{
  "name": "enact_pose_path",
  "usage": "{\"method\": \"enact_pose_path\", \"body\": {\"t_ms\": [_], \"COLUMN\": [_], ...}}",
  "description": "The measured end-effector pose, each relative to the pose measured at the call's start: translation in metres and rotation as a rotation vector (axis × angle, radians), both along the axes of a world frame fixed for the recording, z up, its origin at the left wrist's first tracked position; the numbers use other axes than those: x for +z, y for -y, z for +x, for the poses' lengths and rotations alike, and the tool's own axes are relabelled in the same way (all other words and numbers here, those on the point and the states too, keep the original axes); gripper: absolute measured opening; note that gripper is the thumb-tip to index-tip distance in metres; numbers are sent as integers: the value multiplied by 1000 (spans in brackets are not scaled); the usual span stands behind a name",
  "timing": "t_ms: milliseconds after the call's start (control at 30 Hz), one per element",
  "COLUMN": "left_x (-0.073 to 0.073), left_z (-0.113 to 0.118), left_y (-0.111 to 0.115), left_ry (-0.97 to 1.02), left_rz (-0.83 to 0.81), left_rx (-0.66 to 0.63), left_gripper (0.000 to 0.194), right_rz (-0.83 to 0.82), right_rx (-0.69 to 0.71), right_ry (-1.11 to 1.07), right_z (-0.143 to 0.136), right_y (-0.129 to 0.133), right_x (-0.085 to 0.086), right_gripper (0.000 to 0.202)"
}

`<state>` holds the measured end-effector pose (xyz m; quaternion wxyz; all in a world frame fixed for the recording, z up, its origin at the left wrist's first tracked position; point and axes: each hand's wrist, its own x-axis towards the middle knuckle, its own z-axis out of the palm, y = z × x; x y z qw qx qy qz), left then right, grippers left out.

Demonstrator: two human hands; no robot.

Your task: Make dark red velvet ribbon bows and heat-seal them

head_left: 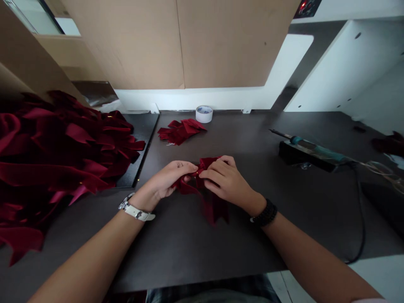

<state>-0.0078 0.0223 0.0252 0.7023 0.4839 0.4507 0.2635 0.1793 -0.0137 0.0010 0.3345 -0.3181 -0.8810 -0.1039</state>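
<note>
A dark red velvet ribbon bow [217,206] is held between my two hands over the middle of the dark table. My left hand [172,176] pinches its left loop, thumb on top near the centre. My right hand [224,179] grips the bow's right side, its fingers curled over the fabric. A small gold spot shows at the knot between the hands. Two ribbon tails with notched ends hang down toward me, slightly blurred. Parts of the loops are hidden behind my fingers.
A big heap of red velvet bows [63,155] covers the left side, partly on a black board [143,126]. Beyond my hands lie red ribbon pieces [181,131] and a white tape roll [204,114]. A soldering iron [309,145] rests on a black holder at right, its cable [362,214] trailing forward.
</note>
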Motion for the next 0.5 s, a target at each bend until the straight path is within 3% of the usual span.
{"method": "enact_pose_path", "body": {"t_ms": [267, 367, 500], "left_x": [-4, -4, -5], "left_z": [13, 15, 13], "left_y": [11, 14, 16], "left_ry": [46, 45, 46], "left_rz": [136, 248, 365], "left_rx": [59, 46, 27], "left_gripper": [22, 21, 17], "right_rz": [134, 64, -167], "right_rx": [49, 54, 65], "right_ry": [-208, -374, -562], "right_z": [-4, -6, -9], "right_y": [6, 7, 4], "right_x": [3, -2, -7], "right_gripper": [16, 10, 7]}}
